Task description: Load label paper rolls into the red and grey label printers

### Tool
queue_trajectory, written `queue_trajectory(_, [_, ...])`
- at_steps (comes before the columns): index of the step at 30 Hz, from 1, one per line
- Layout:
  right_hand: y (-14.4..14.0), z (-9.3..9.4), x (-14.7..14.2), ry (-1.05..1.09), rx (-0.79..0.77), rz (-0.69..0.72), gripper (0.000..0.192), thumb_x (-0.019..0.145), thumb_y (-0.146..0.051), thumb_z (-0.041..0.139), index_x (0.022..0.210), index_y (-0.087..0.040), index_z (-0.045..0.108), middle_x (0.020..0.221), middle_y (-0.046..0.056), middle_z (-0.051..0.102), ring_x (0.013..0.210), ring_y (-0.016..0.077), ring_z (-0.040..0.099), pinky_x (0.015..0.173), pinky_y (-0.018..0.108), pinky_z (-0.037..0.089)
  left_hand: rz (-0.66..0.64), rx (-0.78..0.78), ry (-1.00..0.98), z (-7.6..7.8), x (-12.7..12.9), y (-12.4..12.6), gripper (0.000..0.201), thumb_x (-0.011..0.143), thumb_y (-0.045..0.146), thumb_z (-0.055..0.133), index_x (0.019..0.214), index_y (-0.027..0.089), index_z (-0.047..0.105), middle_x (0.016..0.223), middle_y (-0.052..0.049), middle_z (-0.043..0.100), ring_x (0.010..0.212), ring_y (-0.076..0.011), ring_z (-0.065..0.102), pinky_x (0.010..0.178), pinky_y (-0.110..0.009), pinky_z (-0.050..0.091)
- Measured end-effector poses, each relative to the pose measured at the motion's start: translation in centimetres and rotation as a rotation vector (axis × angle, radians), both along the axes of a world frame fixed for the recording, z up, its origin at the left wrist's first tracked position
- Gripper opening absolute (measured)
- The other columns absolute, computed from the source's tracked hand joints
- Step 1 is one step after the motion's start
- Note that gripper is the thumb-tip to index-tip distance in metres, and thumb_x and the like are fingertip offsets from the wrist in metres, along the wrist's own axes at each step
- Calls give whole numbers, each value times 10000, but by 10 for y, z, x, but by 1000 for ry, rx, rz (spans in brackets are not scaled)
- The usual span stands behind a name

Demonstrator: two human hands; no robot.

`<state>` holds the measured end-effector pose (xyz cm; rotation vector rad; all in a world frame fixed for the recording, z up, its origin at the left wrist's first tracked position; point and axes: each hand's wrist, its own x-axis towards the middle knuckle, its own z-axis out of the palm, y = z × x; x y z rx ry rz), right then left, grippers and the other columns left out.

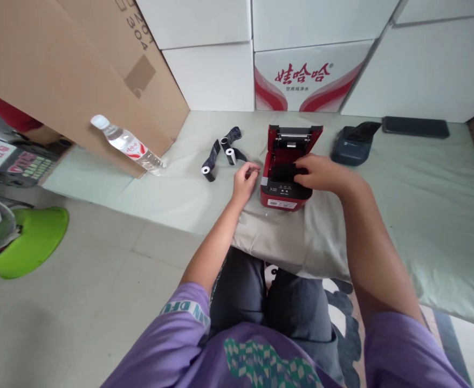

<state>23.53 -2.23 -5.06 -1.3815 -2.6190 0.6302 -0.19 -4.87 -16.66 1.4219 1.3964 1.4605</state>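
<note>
A small red-and-black printer point(286, 205), probably a label or receipt printer, stands on the cloth with its lid point(293, 139) raised. My right hand point(317, 171) reaches into it from the right, thumb and fingers closed about a black roll point(284, 172) lying in the bay. Part of that roll is hidden by the fingers. My left hand point(245, 180) rests on the cloth just left of the printer, loosely curled, with a gap at the thumb and nothing visible in it. Beyond it lie black rolls with white cores point(207, 173), their black strips partly unwound.
A dark blue-grey device point(352, 148) with a black strip sticking out stands to the right, near a black phone point(415, 127). A water bottle point(129, 145) leans against a cardboard box point(99, 70). White cartons point(216, 78) line the back of the cloth-covered surface point(414, 215).
</note>
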Motion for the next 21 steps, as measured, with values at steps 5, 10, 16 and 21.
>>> queue_trajectory(5, [-3, 12, -2, 35, -149, 31, 125, 829, -299, 702, 887, -256, 804, 938, 59, 820, 869, 281, 717, 873, 430, 533, -29, 30, 56, 4, 2, -8, 104, 912, 329, 648, 904, 238, 699, 833, -18, 691, 791, -189, 605, 759, -308, 465])
queue_trajectory(10, [-10, 16, -7, 34, -72, 22, 157, 878, -364, 695, 865, -260, 812, 930, 64, 813, 890, 293, 728, 908, 451, 524, -48, 0, 60, 6, 4, -8, 106, 911, 340, 666, 907, 237, 687, 857, -18, 685, 828, -191, 622, 745, -299, 460])
queue_trajectory(16, [-17, 35, -7, 30, -53, 68, 170, 912, -383, 698, 883, -282, 831, 817, 34, 796, 763, 247, 697, 780, 405, 506, -53, 48, 79, 8, 5, -9, 73, 921, 292, 636, 912, 239, 684, 855, -18, 691, 836, -190, 626, 737, -303, 466])
queue_trajectory(21, [-25, 47, 1, 113, 9, 14, 230, 913, -384, 701, 1013, -260, 867, 906, 47, 828, 777, 247, 705, 741, 395, 502, -58, 63, 62, 4, 4, -7, 121, 926, 354, 651, 906, 239, 683, 852, -18, 690, 805, -189, 624, 715, -310, 457])
